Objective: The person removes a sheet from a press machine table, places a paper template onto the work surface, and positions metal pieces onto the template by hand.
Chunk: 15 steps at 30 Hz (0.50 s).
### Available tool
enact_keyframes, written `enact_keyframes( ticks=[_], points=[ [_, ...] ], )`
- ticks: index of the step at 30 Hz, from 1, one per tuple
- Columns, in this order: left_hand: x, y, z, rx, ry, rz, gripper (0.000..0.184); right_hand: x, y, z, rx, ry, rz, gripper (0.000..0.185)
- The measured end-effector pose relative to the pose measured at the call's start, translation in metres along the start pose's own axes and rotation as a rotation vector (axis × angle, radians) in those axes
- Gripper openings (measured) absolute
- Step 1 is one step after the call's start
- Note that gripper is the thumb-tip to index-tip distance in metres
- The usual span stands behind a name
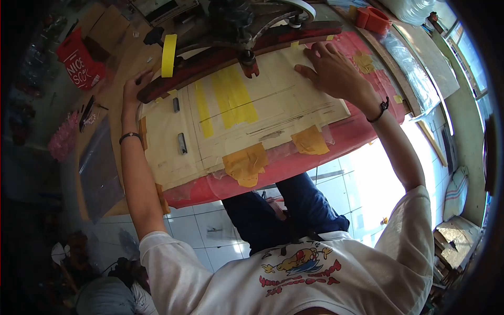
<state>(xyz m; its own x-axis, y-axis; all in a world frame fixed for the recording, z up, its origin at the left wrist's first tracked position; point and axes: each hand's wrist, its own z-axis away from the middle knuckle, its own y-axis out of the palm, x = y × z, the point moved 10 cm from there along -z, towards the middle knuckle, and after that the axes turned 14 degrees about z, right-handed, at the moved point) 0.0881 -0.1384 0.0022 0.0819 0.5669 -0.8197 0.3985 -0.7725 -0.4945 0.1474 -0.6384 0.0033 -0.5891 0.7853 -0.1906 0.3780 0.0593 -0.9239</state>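
Observation:
My left hand (pixel 135 89) is at the left end of a long dark red bar (pixel 199 73), beside the left edge of a pale sheet. Its fingers are partly hidden, so I cannot tell whether they grip anything. My right hand (pixel 336 71) rests on the upper right of the pale sheet (pixel 294 105), fingers apart and thumb stretched out, just below the bar. Yellow tape strips (pixel 231 100) and drawn dark lines cross the sheet. Brown tape patches (pixel 245 164) sit along its near edge, over a red-covered board (pixel 210 191). Two small metal pieces (pixel 182 144) lie at left.
A dark metal mechanism (pixel 231 21) stands over the bar. A yellow tape roll (pixel 168 56) hangs at its left. Farther left is a red bag (pixel 80 60); an orange-red tape dispenser (pixel 374 20) lies at back right. Clear plastic (pixel 97 168) covers the left side table.

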Motion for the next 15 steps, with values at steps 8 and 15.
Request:
enact_keyframes(
  ticks=[8,15],
  points=[
    [0.014,-0.003,-0.006,0.010,-0.014,0.067,0.041,0.003,-0.010,0.015,-0.039,0.055,0.014,0.052],
    [0.014,0.001,-0.005,0.036,-0.025,0.125,0.043,0.007,-0.033,0.084,0.052,0.021,-0.035,0.045]
  ],
)
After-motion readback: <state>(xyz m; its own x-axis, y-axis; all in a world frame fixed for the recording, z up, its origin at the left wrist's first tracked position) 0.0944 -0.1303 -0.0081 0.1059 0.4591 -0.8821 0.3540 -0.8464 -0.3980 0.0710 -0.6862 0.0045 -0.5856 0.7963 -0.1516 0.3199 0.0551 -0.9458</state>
